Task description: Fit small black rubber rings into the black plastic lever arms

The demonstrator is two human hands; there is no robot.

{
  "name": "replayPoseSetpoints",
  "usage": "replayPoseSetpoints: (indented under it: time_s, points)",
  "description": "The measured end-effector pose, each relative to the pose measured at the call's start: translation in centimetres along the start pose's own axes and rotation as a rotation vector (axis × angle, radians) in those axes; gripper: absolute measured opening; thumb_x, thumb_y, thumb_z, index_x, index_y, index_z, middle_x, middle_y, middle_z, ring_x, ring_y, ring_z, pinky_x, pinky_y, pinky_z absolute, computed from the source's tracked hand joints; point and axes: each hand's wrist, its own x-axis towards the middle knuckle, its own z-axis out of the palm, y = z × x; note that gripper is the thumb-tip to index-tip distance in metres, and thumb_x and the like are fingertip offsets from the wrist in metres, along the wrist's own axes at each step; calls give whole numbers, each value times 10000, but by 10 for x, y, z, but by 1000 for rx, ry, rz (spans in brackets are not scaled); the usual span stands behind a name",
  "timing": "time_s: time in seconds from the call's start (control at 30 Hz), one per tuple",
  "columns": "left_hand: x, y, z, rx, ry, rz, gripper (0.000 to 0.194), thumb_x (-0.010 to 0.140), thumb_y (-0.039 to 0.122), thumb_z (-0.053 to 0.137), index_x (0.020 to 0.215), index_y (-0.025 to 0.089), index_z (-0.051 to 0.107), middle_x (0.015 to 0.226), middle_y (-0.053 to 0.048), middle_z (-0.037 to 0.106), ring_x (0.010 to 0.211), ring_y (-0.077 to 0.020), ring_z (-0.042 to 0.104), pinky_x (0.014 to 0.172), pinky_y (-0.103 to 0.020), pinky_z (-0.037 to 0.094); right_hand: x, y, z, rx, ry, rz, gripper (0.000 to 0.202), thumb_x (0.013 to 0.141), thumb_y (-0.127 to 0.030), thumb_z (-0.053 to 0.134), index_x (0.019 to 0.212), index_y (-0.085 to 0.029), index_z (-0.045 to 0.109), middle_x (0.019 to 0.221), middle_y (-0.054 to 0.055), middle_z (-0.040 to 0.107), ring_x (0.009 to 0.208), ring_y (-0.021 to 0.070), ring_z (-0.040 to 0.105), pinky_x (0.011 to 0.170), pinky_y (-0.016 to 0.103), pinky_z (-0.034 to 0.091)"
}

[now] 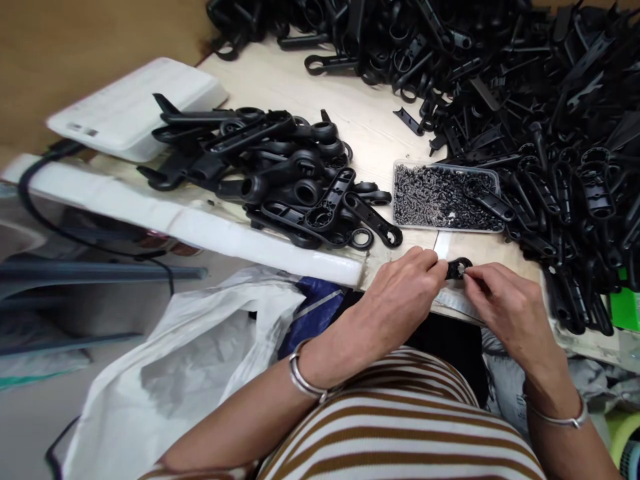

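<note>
My left hand (407,293) is closed round a black plastic part (458,268) whose ringed end sticks out past the fingers. At that ring, the fingertips of my right hand (510,307) are pinched together; whether they hold something small there is hidden. Just beyond both hands lies a clear plastic box (417,227) full of tiny dark and silvery pieces, with one black part resting across its right side. Left of the box is a heap of black plastic parts (280,160), several with ringed ends.
A large pile of black parts (545,100) covers the table's back and right. A white device (135,107) with a black cable sits at the left. White foam (200,223) lines the table edge, a white bag (200,347) hangs below, and something green (625,308) is far right.
</note>
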Motion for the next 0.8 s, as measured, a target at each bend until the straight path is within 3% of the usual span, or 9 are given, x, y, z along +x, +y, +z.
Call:
replayPoseSetpoints:
  time_s: [0.17,0.33,0.57,0.8]
  points:
    - [0,1,-3,9,-8,12,47,952,154,502,950,163,547,918,-41,576,890,-194,557,651,-277,475,3,-9,-1,-114,-73,-36,168,947,-162,468,894,-154,627,855,88,682,741,172,657,675,282,485]
    - [1,3,-5,8,-8,24,65,942,126,506,936,151,566,895,-44,587,876,-190,562,650,-271,479,9,-22,-4,-272,-180,-12,200,930,-125,459,796,-163,603,759,75,639,633,189,616,563,297,412]
    - [1,1,-1,-29,11,24,91,961,143,470,934,153,556,914,-49,576,890,-186,558,662,-268,489,15,-10,-10,62,-223,175,159,937,-194,496,891,-189,648,863,45,722,755,183,675,691,287,454]
    - [-1,0,1,-50,43,51,74,952,138,492,970,136,563,939,-63,592,896,-201,548,722,-305,509,13,-16,-3,-87,-174,166,240,954,-203,422,831,-180,627,793,78,717,662,200,668,626,306,429]
